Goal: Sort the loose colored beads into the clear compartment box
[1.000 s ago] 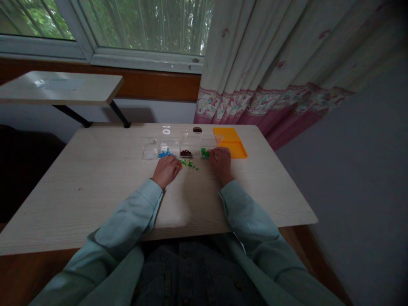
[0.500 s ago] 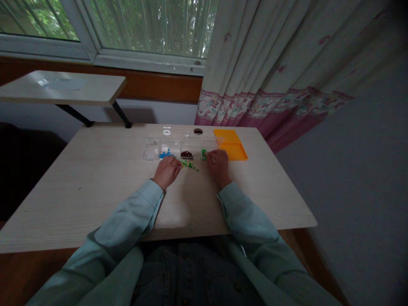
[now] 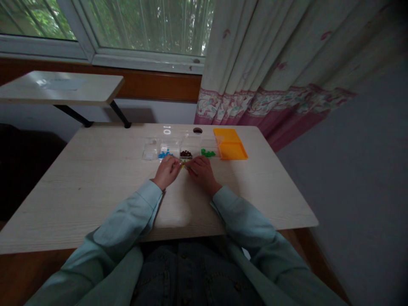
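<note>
Pale wood-grain bench [image 3: 111, 199] sits under a metal-framed window [image 3: 149, 29], with a cream and pink floral curtain [image 3: 245, 63] on the far right and a small white raised shelf [image 3: 98, 87] on black legs at the far left. Toward the far side of the bench, around the middle, there's a row of clear plastic compartments [image 3: 170, 144]: small blue pieces [image 3: 165, 153] in one toward the left, dark brown pieces [image 3: 186, 154] in the next one right, then bright green pieces [image 3: 208, 153] toward the right end. Just right of those lies an open orange-yellow plastic case [image 3: 232, 146]. Left hand [image 3: 168, 171] is at the near edge of the blue section, fingers bunched. Right hand [image 3: 203, 173] comes in from the right, fingertips bunched too, near the left one's. Some tiny yellow-green pieces [image 3: 184, 162] show between them, on the near side of the brown section. Honestly can't tell whether either hand is gripping a piece, too small to see.
</note>
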`<state>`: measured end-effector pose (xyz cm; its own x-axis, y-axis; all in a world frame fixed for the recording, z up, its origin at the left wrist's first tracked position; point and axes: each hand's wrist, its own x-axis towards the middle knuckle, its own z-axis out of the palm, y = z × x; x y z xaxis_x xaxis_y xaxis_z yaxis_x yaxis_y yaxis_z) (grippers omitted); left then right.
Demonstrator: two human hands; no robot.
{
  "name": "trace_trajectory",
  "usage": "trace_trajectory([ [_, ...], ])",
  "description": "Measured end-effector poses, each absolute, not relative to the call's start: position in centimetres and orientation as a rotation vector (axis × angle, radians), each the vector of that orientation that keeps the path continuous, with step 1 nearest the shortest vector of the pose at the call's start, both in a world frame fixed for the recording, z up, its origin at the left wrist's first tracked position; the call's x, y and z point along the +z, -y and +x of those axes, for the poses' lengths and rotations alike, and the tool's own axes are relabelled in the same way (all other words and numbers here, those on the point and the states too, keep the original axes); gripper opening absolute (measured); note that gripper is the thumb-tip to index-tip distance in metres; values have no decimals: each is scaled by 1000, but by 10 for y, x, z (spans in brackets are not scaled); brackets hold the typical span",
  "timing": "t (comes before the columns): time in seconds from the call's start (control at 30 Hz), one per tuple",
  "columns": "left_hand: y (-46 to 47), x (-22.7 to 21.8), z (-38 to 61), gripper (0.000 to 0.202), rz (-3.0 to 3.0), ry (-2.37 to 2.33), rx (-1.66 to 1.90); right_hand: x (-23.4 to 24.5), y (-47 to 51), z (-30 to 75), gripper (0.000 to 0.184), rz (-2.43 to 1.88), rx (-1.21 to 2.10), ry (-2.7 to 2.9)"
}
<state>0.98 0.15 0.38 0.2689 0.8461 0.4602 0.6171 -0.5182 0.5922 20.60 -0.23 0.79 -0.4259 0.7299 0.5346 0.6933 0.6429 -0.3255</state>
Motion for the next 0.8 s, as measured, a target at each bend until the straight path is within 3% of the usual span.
trace_trajectory([
  [0.8,0,2,17,27,2080,-1218,1184,9,10,200,19,-1135,-53,2136],
])
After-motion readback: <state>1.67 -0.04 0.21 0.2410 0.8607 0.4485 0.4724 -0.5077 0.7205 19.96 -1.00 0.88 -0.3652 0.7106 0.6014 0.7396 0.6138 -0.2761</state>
